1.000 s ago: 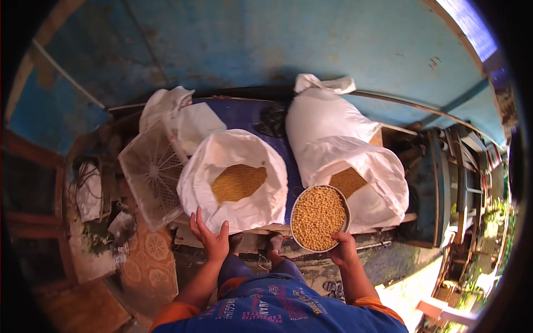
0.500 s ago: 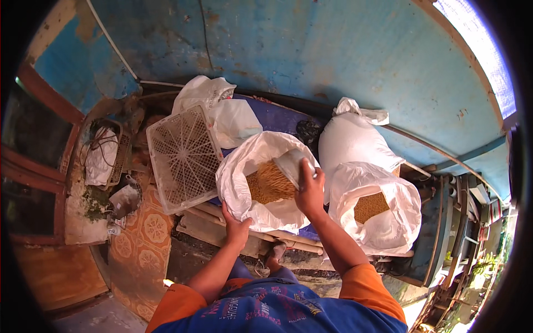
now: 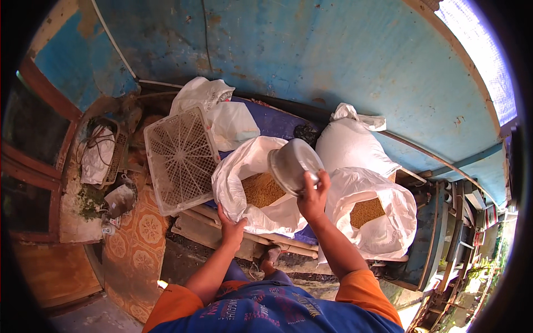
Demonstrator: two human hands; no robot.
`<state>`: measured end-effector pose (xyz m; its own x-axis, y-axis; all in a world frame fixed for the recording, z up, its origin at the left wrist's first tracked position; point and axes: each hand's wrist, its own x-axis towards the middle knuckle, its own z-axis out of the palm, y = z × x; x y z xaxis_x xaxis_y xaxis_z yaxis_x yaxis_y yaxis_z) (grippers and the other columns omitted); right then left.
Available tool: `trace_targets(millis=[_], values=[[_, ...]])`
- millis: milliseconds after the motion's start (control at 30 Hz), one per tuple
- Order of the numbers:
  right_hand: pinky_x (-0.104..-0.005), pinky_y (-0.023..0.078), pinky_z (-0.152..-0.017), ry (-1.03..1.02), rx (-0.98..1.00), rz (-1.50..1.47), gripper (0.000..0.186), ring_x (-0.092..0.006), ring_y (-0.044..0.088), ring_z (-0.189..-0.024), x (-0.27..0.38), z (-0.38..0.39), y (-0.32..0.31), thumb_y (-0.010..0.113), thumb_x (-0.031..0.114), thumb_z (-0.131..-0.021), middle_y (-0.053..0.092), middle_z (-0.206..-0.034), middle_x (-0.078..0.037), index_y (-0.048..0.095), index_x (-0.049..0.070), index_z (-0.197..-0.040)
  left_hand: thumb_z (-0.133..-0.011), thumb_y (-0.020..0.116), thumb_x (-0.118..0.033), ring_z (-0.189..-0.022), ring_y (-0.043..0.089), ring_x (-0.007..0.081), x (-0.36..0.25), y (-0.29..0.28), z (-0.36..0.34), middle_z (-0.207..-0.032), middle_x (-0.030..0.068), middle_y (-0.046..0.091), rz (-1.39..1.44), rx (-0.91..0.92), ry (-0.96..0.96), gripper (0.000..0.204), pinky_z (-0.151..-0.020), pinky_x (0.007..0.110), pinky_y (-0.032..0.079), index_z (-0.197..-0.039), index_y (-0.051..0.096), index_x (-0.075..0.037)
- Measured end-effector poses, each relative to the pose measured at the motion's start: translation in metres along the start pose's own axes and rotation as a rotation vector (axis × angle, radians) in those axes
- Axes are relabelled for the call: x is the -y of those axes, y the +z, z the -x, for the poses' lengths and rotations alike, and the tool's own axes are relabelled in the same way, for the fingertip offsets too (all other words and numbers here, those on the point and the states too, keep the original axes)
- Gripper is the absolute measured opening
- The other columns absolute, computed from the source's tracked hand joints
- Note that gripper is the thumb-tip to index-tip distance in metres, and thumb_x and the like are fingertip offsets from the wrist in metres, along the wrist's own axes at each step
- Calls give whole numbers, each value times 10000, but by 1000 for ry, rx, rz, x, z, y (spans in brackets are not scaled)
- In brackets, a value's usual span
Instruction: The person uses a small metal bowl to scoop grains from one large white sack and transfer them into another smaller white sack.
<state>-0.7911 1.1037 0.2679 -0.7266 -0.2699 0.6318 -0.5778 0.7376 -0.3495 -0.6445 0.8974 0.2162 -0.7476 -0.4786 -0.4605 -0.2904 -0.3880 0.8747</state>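
Note:
In front of me a white woven sack (image 3: pixel 227 186) stands with its mouth rolled back, holding golden-brown grain or pellets (image 3: pixel 261 191). My left hand (image 3: pixel 232 227) grips the sack's near left rim, the fingers tucked behind the cloth. Over the right side of the mouth, my right hand (image 3: pixel 313 197) holds a round metal bowl (image 3: pixel 294 166) by its rim, tilted on its side. The bowl's inside looks bare from here. Just right of that hand, a second open white sack (image 3: pixel 397 213) shows more of the same grain (image 3: pixel 367 213).
A full white sack (image 3: pixel 350 141) leans behind, against the blue wall (image 3: pixel 344 55). To the left lies a pale plastic crate (image 3: pixel 180 158), with white bags (image 3: pixel 230 122) behind it. A black plastic bag (image 3: pixel 305 133) rests on the blue sheet (image 3: pixel 272 119). Bamboo poles (image 3: pixel 288 247) edge the platform.
Grain was pouring from the bowl into the middle sack; now the pour has stopped. My right hand has lifted and turned the bowl. My left hand keeps hold of the sack's rim.

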Motion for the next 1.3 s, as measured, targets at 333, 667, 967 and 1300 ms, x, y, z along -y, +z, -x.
trace_targets(millis=[333, 667, 967, 1300], values=[[-368, 281, -1091, 740, -292, -580, 999, -265, 375, -1271, 14, 49, -120, 576, -132, -645, 326, -1386, -129, 119, 81, -1508, -832, 546, 60, -1309, 389, 247, -15, 36, -15, -1447, 131, 363, 0, 322, 155, 761, -1090, 343, 304, -1491, 179, -42], [-503, 563, -799, 1411, -491, -1052, 685, -329, 541, -1127, -40, 104, -198, 526, -21, -779, 449, -1293, -139, 301, 195, -1390, -841, 588, -34, -1375, 279, 277, -5, 27, 2, -1539, 168, 150, -89, -28, 83, 909, -1117, 372, 239, -1520, -14, -86], [-569, 560, -769, 1656, -583, -1039, 468, -356, 595, -1009, -134, 124, -174, 581, 137, -860, 496, -1206, -155, 394, 110, -1289, -833, 642, -74, -1393, 267, 322, -18, 98, 65, -1497, 190, 276, -656, 628, 679, 743, -1139, 448, 197, -1454, 244, 15], [-424, 309, -1085, 826, 69, 294, 533, -338, 448, -1257, -228, 139, -115, 509, 466, -921, 501, -1348, -171, 525, 102, -1310, -843, 696, -207, -1192, 512, 291, 57, 247, 34, -1324, 196, 496, -343, 653, -41, 784, -1004, 368, 398, -1458, 238, -43]])
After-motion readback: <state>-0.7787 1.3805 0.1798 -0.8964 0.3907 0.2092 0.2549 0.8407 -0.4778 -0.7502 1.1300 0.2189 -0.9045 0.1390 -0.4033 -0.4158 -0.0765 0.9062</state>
